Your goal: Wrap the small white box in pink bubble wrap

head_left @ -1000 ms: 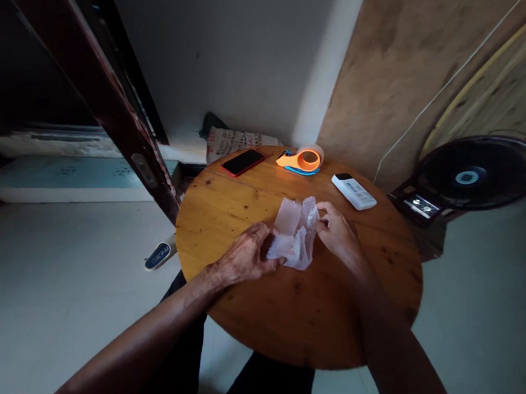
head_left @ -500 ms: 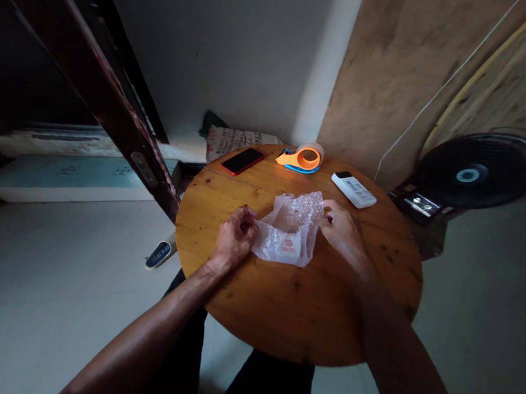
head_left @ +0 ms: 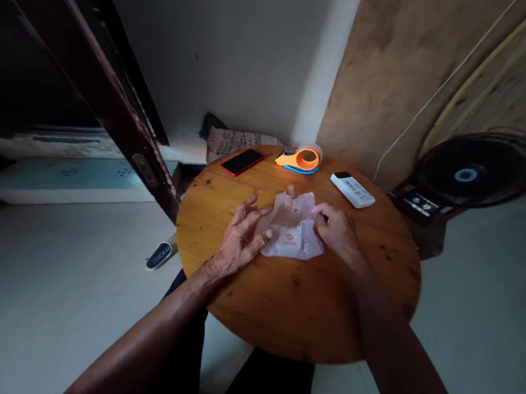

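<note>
A sheet of bubble wrap (head_left: 308,228) lies loosely folded on the round wooden table, in the middle of the head view. On its near part sits a small white packet (head_left: 289,238) with a red mark; whether it lies on or under the film I cannot tell. My left hand (head_left: 243,235) is open at the wrap's left edge, fingers spread, with thumb and fingertips over the film. On the far right, my right hand (head_left: 337,228) pinches the wrap's edge between thumb and bent fingers.
On the round table (head_left: 294,321) a red-edged phone (head_left: 242,161), an orange tape dispenser (head_left: 300,160) and a white handheld device (head_left: 353,189) stand along the far side. A black fan (head_left: 469,174) is at the right, a door edge (head_left: 126,131) at the left.
My left hand has let go of the wrap's left edge and spread its fingers over it. The wrap's left side lies flatter, and my right hand has shifted slightly left.
</note>
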`<state>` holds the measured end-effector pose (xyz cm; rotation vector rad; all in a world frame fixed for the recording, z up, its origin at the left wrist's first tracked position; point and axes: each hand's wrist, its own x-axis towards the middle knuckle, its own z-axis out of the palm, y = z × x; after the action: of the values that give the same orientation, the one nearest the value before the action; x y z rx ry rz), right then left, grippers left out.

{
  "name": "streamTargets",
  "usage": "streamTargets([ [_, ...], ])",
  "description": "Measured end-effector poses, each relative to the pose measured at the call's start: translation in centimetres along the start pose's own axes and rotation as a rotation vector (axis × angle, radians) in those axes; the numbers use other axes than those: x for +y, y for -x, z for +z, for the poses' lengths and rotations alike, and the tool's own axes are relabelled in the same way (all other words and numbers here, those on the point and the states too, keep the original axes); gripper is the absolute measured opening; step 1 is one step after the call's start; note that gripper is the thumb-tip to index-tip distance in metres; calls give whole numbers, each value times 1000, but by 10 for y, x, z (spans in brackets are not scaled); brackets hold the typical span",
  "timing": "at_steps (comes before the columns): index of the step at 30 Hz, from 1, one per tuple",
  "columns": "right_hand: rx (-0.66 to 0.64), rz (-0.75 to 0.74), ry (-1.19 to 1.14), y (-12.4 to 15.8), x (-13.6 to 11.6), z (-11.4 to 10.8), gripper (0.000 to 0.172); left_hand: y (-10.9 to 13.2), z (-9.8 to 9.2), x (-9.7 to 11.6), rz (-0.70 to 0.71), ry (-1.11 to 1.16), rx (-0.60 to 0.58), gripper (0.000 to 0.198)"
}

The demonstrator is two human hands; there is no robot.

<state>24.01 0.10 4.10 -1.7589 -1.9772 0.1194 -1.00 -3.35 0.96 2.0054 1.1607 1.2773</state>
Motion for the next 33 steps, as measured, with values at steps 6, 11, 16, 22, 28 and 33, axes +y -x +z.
streamTargets([
  [6,29,-100,-254,4,-2,2,19,-1,0,3,-74,-29,-141,35],
  [11,46,-159,-407,7,-10,-4,17,-1,-1,-1,-62,-76,-188,39],
  [16,61,-115,-420,7,-12,-5,15,-1,1,-7,-157,-97,-112,44],
  [22,145,90,-572,-1,0,2,13,-4,-3,-8,-199,-131,-13,41],
  [28,45,259,-666,-4,-2,1,18,-4,-1,-11,-296,-121,16,42],
  [33,38,284,-616,-6,1,3,17,-5,-2,-11,-309,-83,26,38],
])
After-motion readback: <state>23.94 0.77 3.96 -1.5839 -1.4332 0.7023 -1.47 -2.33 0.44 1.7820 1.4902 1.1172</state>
